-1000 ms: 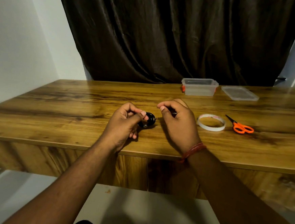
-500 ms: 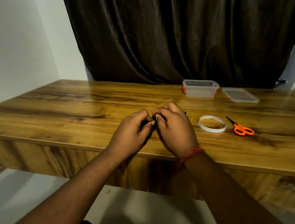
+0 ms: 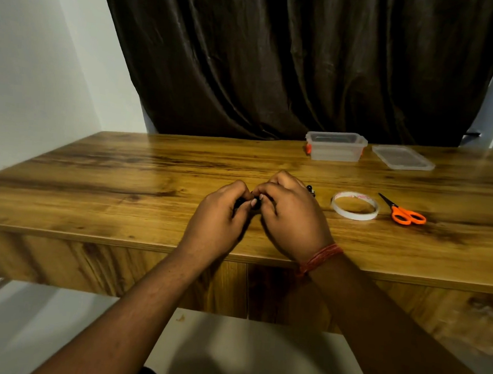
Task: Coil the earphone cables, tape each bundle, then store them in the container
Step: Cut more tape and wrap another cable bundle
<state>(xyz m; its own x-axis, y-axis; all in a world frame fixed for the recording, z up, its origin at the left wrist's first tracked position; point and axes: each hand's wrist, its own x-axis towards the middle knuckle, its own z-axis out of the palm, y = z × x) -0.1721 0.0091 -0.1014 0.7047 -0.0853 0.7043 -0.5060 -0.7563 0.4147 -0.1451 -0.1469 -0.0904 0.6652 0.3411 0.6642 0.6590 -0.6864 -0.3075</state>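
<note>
Both hands meet at the middle of the desk [image 3: 122, 177], and the grip of each is narrow, the fingers curled around the same small black earphone bundle [image 3: 245, 203]. The left hand [image 3: 222, 214] pinches it from 9 o'clock, the right hand [image 3: 289, 213] from 3 o'clock, and most of the cable is hidden between them. A small dark piece [image 3: 311, 189] shows just beyond the right knuckles (perhaps a plug or an earbud; I cannot tell).

I judge that the coiling step is in hand, near its end. The next move calls for one hand to hold the coil tight while the other one reaches for the tape roll [image 3: 355, 205] at 3 o'clock. The orange scissors [image 3: 404, 212] lie just beside the roll, further right. The open container [image 3: 335, 146] stands at 1 o'clock near the curtain [image 3: 279, 56], with its lid [image 3: 402, 157] beside it. Nothing stands in the way of these reaches.
</note>
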